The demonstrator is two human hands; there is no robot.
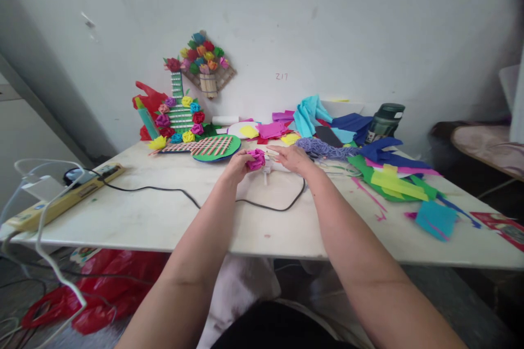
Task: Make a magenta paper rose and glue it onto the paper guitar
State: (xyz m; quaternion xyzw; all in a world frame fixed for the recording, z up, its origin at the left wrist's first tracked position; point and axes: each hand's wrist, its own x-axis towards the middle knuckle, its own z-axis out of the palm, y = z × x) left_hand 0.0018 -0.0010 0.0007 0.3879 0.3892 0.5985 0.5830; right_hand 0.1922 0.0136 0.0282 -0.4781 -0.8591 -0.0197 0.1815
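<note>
My left hand [237,166] is closed around a magenta crepe-paper flower [256,159] above the middle of the table. My right hand [291,158] reaches in from the other side, its fingers stretched out and apart beside the flower. Just under these fingers is a white tool that looks like a hot glue gun [282,166], partly hidden by the hand. A black cord [270,209] loops across the tabletop near it. Behind my left hand lies a green guitar-shaped board [234,146] with a lattice of thin sticks.
A similar upright guitar [180,112] with paper flowers leans at the back left. Crepe-paper pieces [311,114] and purple string [327,148] lie behind my hands. Paper scraps [395,182] spread to the right, near a dark green bottle [385,121]. A power strip [65,196] sits at left.
</note>
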